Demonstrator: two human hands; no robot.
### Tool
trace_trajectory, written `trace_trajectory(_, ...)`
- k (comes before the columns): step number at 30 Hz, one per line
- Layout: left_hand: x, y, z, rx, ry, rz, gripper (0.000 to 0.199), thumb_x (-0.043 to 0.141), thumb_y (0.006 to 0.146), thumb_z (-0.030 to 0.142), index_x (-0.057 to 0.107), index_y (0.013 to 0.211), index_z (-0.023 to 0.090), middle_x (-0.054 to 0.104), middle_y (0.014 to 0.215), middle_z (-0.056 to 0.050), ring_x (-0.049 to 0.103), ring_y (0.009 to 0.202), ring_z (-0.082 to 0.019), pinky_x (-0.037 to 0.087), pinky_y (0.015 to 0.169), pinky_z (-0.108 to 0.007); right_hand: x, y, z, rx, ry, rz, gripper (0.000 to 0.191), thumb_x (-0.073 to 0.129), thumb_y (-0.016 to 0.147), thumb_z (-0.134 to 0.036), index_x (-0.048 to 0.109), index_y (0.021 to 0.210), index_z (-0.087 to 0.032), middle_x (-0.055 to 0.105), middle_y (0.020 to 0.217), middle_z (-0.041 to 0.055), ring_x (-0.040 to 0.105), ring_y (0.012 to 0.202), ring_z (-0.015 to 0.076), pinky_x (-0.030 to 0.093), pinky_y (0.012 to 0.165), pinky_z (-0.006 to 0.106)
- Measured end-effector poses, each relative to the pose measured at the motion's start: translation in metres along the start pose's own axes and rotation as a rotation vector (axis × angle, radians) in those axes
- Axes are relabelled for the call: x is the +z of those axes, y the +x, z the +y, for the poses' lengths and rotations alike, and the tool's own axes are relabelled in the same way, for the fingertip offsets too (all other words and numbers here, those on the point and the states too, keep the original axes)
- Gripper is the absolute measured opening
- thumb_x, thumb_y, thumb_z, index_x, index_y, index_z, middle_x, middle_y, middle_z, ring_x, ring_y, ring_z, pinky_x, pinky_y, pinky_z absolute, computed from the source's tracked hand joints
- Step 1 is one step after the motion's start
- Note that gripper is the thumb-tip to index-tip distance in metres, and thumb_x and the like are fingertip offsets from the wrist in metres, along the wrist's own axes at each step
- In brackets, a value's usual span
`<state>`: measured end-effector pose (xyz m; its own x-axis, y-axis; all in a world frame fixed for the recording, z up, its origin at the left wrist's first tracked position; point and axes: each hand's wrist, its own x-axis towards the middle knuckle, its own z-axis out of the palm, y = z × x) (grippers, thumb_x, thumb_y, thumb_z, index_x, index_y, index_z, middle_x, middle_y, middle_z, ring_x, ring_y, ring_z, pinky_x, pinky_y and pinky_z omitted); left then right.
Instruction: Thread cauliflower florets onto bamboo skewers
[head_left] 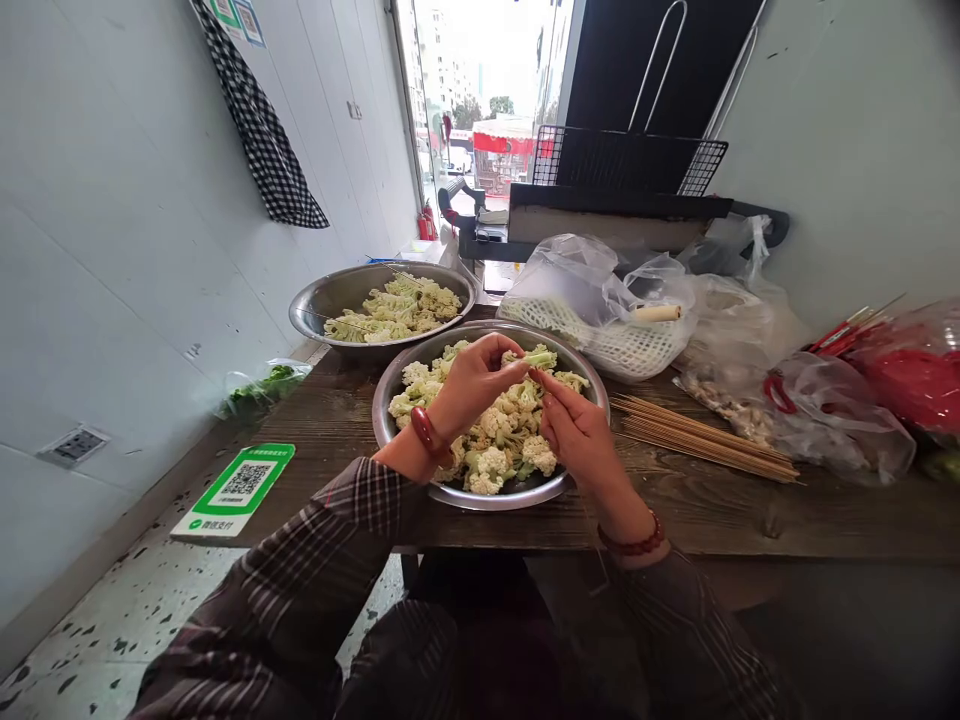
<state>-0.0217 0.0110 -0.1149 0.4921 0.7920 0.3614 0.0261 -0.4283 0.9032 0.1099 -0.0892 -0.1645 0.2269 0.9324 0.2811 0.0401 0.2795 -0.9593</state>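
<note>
Over the near steel bowl (384,405), my left hand (476,385) pinches a cauliflower floret (540,356) between thumb and fingertips. My right hand (583,440) is closed around a thin bamboo skewer, its fingertips meeting the floret's stem side. Most of that skewer is hidden by the hand; a faint thin line trails below the palm. Loose cauliflower pieces (491,468) fill the bowl beneath both hands. Behind it on the left, a second steel bowl (304,305) holds more cauliflower, with thin skewers showing among the pieces.
A bundle of bamboo skewers (701,437) lies right of the near bowl on the dark wooden table (330,410). Plastic bags (637,340) crowd the back right. A green QR-code card (238,490) sits at the left edge, near bagged greens (262,388).
</note>
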Motion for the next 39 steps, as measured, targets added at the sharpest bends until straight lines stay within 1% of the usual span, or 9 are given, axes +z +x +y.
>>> trace_trajectory(3, -0.001, 0.0, -0.001, -0.022, -0.068, -0.028, 0.02, 0.07, 0.079, 0.033, 0.065, 0.086, 0.015, 0.055, 0.068, 0.002, 0.048, 0.061, -0.01, 0.037, 0.058, -0.024, 0.0, -0.002, 0.0, 0.002, 0.009, 0.006, 0.045, 0.052, 0.097, -0.042, 0.065, 0.131, -0.015, 0.036, 0.054, -0.0082, 0.03, 0.046, 0.0082, 0.021, 0.043, 0.022)
trace_trajectory(6, -0.001, 0.0, -0.001, -0.017, -0.091, -0.033, 0.02, 0.068, 0.08, 0.034, 0.065, 0.086, 0.015, 0.054, 0.07, 0.002, 0.046, 0.061, -0.009, 0.037, 0.058, -0.024, -0.001, -0.002, 0.0, 0.007, -0.037, 0.009, 0.042, 0.052, 0.098, -0.044, 0.069, 0.119, -0.013, 0.038, 0.051, -0.0082, 0.03, 0.044, 0.008, 0.021, 0.042, 0.022)
trace_trajectory(11, -0.001, 0.0, -0.001, 0.045, 0.046, 0.029, 0.013, 0.069, 0.077, 0.028, 0.066, 0.079, 0.016, 0.048, 0.063, 0.004, 0.035, 0.058, -0.008, 0.027, 0.054, -0.024, -0.001, -0.002, 0.001, -0.014, -0.102, 0.001, 0.04, 0.05, 0.098, -0.047, 0.07, 0.109, -0.014, 0.037, 0.05, -0.0082, 0.03, 0.044, 0.0081, 0.02, 0.042, 0.022)
trace_trajectory(15, -0.001, 0.001, -0.002, 0.072, 0.086, 0.021, 0.013, 0.069, 0.077, 0.028, 0.065, 0.075, 0.016, 0.045, 0.059, 0.005, 0.032, 0.056, -0.008, 0.024, 0.053, -0.024, -0.001, -0.003, 0.0, -0.023, -0.134, -0.001, 0.039, 0.05, 0.098, -0.048, 0.07, 0.106, -0.015, 0.037, 0.052, -0.0077, 0.03, 0.045, 0.0086, 0.02, 0.043, 0.023)
trace_trajectory(22, -0.003, 0.0, 0.001, 0.12, 0.148, -0.003, 0.009, 0.068, 0.076, 0.024, 0.065, 0.074, 0.015, 0.055, 0.064, 0.003, 0.038, 0.058, -0.008, 0.03, 0.055, -0.024, 0.0, -0.005, -0.002, -0.039, -0.223, 0.023, 0.037, 0.048, 0.099, -0.047, 0.069, 0.103, -0.017, 0.04, 0.052, -0.0072, 0.034, 0.046, 0.0096, 0.025, 0.046, 0.024)
trace_trajectory(28, -0.001, -0.001, 0.002, 0.124, 0.165, 0.003, 0.006, 0.066, 0.075, 0.019, 0.064, 0.071, 0.015, 0.05, 0.059, 0.005, 0.034, 0.055, -0.008, 0.028, 0.054, -0.024, -0.001, -0.005, 0.0, -0.045, -0.272, 0.036, 0.034, 0.047, 0.1, -0.045, 0.068, 0.102, -0.018, 0.04, 0.052, -0.0073, 0.034, 0.046, 0.0099, 0.025, 0.045, 0.024)
trace_trajectory(31, 0.002, -0.003, 0.002, 0.114, 0.162, -0.033, 0.005, 0.065, 0.075, 0.018, 0.064, 0.07, 0.016, 0.05, 0.059, 0.005, 0.035, 0.055, -0.008, 0.028, 0.053, -0.024, -0.002, -0.002, 0.001, -0.063, -0.291, 0.037, 0.032, 0.046, 0.1, -0.044, 0.065, 0.094, -0.018, 0.042, 0.053, -0.0067, 0.036, 0.046, 0.0102, 0.027, 0.046, 0.024)
trace_trajectory(35, 0.009, -0.005, 0.003, 0.09, 0.159, -0.112, 0.006, 0.065, 0.074, 0.017, 0.063, 0.069, 0.016, 0.053, 0.06, 0.004, 0.04, 0.058, -0.008, 0.031, 0.055, -0.023, -0.003, 0.002, 0.005, -0.095, -0.302, 0.068, 0.031, 0.048, 0.099, -0.043, 0.058, 0.08, -0.02, 0.044, 0.055, -0.0056, 0.037, 0.048, 0.0103, 0.027, 0.046, 0.024)
trace_trajectory(39, 0.012, -0.006, 0.007, 0.045, 0.107, -0.09, 0.005, 0.065, 0.077, 0.021, 0.064, 0.076, 0.016, 0.062, 0.068, 0.002, 0.05, 0.064, -0.01, 0.038, 0.06, -0.023, -0.002, 0.003, 0.005, -0.09, -0.242, 0.06, 0.032, 0.046, 0.1, -0.045, 0.062, 0.087, -0.019, 0.042, 0.053, -0.0071, 0.035, 0.046, 0.0097, 0.027, 0.046, 0.024)
